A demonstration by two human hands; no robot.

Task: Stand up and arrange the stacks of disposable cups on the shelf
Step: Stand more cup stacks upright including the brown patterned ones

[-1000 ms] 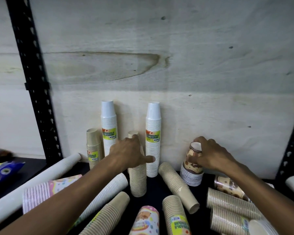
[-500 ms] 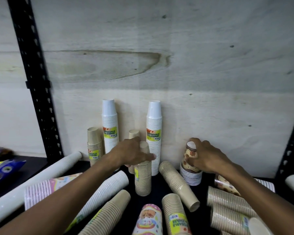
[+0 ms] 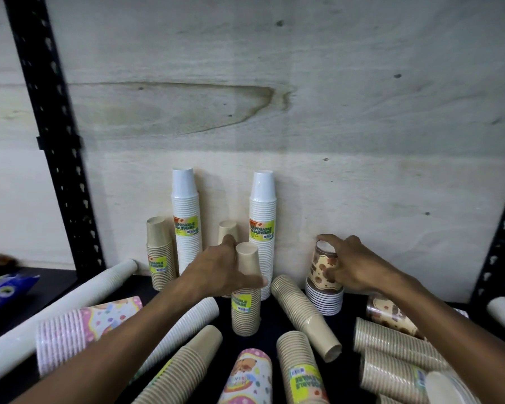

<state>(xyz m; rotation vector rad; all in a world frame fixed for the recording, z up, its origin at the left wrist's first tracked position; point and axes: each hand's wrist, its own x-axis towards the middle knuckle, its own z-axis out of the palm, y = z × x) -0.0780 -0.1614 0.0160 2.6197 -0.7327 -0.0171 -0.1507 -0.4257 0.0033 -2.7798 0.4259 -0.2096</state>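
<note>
Stacks point(image 3: 245, 290) point(image 3: 324, 279) stand upright, gripped by left hand point(image 3: 220, 271), right hand point(image 3: 352, 263).

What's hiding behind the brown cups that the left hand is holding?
Behind the kraft stack in the left hand stands another kraft stack; only its top shows. Beside it rises a tall white stack, against the plywood wall.

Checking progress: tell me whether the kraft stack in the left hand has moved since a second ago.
Yes. The kraft stack in the left hand shifted right and forward, away from the wall-side tan stack.

Both hands point(image 3: 222, 275) point(image 3: 352, 265) forward, fingers point(image 3: 327, 238) curled.
</note>
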